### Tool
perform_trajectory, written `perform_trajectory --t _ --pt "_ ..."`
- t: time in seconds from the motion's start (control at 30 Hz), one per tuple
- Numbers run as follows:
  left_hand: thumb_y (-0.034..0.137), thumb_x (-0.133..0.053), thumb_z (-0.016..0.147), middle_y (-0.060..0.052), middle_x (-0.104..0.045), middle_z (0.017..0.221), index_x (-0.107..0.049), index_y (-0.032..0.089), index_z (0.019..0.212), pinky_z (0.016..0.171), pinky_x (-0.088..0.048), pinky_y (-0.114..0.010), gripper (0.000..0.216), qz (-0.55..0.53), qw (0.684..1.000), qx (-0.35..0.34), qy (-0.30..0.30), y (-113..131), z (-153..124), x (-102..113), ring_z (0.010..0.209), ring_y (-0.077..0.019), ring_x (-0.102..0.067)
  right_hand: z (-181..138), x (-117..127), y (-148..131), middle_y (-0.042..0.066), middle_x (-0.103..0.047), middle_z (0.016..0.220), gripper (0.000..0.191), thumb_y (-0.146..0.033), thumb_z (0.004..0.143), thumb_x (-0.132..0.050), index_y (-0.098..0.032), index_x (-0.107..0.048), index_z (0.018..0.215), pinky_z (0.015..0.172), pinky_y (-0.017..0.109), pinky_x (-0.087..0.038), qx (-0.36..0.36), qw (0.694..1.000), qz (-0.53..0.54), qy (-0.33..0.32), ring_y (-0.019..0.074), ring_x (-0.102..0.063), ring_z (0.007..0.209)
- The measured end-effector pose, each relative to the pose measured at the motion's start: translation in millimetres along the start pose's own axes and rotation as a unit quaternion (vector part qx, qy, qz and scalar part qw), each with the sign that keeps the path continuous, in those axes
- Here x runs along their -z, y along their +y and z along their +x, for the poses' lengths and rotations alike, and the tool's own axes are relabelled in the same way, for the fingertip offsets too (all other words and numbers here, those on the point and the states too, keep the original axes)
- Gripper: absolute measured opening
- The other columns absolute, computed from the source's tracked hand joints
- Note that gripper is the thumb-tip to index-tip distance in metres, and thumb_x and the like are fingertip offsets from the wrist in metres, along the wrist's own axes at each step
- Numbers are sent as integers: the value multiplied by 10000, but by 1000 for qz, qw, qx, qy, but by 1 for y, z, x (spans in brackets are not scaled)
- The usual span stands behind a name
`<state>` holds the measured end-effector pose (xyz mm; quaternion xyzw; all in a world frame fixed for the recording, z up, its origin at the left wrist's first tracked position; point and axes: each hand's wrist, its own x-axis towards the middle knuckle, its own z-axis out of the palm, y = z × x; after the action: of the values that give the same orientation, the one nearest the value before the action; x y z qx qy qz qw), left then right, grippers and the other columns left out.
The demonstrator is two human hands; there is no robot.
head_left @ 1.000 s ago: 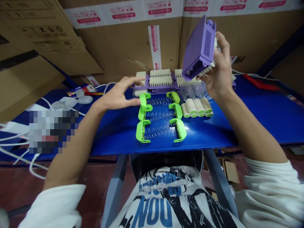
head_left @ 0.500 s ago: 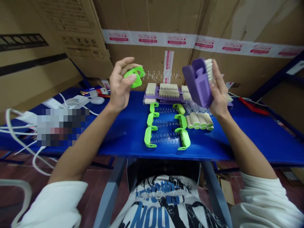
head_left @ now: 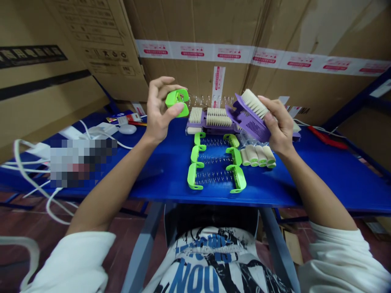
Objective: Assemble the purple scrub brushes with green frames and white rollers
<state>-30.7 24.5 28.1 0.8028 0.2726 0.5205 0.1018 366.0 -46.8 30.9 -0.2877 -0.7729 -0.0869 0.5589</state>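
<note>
Above the blue table, my left hand (head_left: 157, 114) is closed on a bright green plastic bracket (head_left: 173, 97) between thumb and fingers. Thin coil springs (head_left: 210, 100) stretch from that bracket to the right, and their far end is hidden near the purple part. In my right hand (head_left: 281, 129) is a purple plastic brush (head_left: 255, 128) with cream bristles, tilted with the bristles facing up. Below, on the table, lie three pairs of green brackets (head_left: 192, 176) joined by springs (head_left: 214, 177). Beside them sit several cream rollers (head_left: 258, 155) with green ends.
Several purple brush pieces (head_left: 218, 118) with cream bristles stand along the back of the blue table (head_left: 165, 171). Cardboard (head_left: 195, 24) walls rise behind. White cables (head_left: 21, 158) and a white mouse (head_left: 127, 129) lie at left, a red tool (head_left: 326, 138) at right.
My right hand has turned the purple brush from upright to a leaning pose and lowered it slightly to the left. My left hand has shifted a little right with the green bracket.
</note>
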Motion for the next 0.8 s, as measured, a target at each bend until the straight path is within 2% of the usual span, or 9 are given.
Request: perform_trajectory --t 0.07,0.23,0.4,0.57,0.67,0.8 --pt "1058 -408 1026 -47 -652 1716 -181 434 1806 1306 -510 -654 1024 -2 1000 19 1 3 1 -1 1633 -337 -595 0 1 1 88 -841 1296 539 -663 1193 -575 -388 -816 1589 1025 589 -670 2 1000 -8 4 334 -796 1134" --pt "1077 -579 919 -127 -718 1603 -378 375 1727 1287 -591 -642 1089 -34 999 7 -2 22 1 -9 1552 -401 -689 0 0 -4 64 -828 1310 493 -595 1209 -575 -476 -772 1645 999 561 -680 32 999 -4 -13 315 -807 1145" --pt "961 -785 915 -137 -754 1531 -499 342 1635 1276 -631 -577 992 -102 993 -7 -58 34 -5 -16 1486 -375 -737 0 -8 -16 55 -798 1284 498 -454 1214 -618 -543 -714 1695 948 478 -681 89 994 11 -59 266 -796 1142" --pt "810 -904 927 -143 -719 1602 -601 316 1587 1196 -689 -505 878 -158 979 4 -129 41 -18 -34 1442 -363 -763 -5 -15 -27 72 -765 1389 515 -445 1220 -607 -525 -694 1722 1041 524 -692 97 989 7 -111 284 -783 1246" --pt "800 -932 913 -164 -676 1679 -605 302 1632 1225 -681 -539 934 -154 976 -2 -154 47 -23 -41 1475 -391 -751 -7 -19 -30 84 -756 1413 521 -440 1226 -592 -513 -687 1733 1038 521 -697 96 988 7 -124 289 -782 1255" --pt "828 -998 836 -165 -730 1611 -630 281 1619 1308 -626 -601 1023 -121 984 -15 -131 51 -25 -47 1478 -410 -749 -7 -23 -31 82 -753 1384 548 -395 1228 -594 -524 -656 1758 1017 497 -699 113 987 12 -114 280 -787 1243"
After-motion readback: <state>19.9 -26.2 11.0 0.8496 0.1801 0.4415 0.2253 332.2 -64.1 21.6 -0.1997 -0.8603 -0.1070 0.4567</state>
